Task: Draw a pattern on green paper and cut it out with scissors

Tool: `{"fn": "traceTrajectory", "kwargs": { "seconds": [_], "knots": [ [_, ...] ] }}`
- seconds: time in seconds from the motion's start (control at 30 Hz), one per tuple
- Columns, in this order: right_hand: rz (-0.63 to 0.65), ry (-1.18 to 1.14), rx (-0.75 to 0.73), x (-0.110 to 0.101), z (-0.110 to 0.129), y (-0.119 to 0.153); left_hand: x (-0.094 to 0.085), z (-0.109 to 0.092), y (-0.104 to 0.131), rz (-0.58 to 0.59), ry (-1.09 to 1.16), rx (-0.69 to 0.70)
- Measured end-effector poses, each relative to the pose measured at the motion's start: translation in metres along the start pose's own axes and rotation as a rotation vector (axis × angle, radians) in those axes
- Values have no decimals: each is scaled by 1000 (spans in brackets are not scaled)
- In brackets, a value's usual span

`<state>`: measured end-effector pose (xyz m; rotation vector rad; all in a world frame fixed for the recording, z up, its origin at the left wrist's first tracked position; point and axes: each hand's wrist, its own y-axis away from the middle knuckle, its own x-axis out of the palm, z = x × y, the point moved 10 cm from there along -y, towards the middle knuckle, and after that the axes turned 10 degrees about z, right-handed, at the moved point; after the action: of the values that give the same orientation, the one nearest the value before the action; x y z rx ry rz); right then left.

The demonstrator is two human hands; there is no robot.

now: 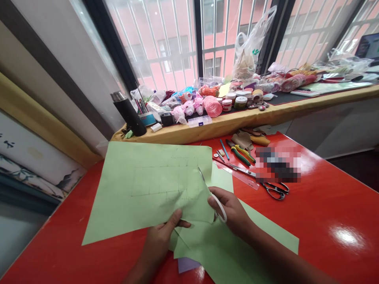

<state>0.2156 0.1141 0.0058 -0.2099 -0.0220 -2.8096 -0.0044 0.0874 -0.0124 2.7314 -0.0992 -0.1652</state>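
Observation:
A sheet of light green paper [118, 181] with a pencil-drawn grid of rectangles is held up above the red table. My left hand [166, 232] pinches its near edge, thumb on top and fingers underneath. In my right hand [232, 209] are white-handled scissors [221, 209], closed in my grip at the paper's right side. One blade shows above the sheet, beside the right end of the drawn lines; the other blade is hidden. More green paper [266, 227] lies on the table below my hands, with a corner of purple paper [188, 264] sticking out under it.
On the red table [319, 197] lie large metal scissors [275, 190], yellow-green pliers [241, 154], a blue pen [224, 149] and a clear ruler [242, 177]. A blurred dark object [280, 165] is beside them. Behind, a ledge carries a black flask [129, 114], yarn [212, 106] and several jars [240, 102].

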Motion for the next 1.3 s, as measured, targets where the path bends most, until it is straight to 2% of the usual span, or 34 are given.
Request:
{"fn": "traceTrajectory", "kwargs": {
  "seconds": [0.13, 0.5, 0.8, 1.03, 1.13, 1.3],
  "knots": [
    [2, -13, 5, 0, 0, 0, 1, -4, -1, 13, 32, 40],
    [-26, 64, -24, -4, 3, 1, 1, -4, 0, 26, -50, 32],
    [-12, -8, -7, -1, 0, 0, 3, -3, -2, 39, -15, 55],
    [5, -7, -8, 0, 1, -1, -9, 6, -16, 27, -65, 127],
    [11, -5, 0, 0, -1, -1, -13, 5, -15, -21, -53, 158],
    [7, 7, 2, -1, -1, 0, -5, -1, -8, -7, -21, 155]
  ]
}}
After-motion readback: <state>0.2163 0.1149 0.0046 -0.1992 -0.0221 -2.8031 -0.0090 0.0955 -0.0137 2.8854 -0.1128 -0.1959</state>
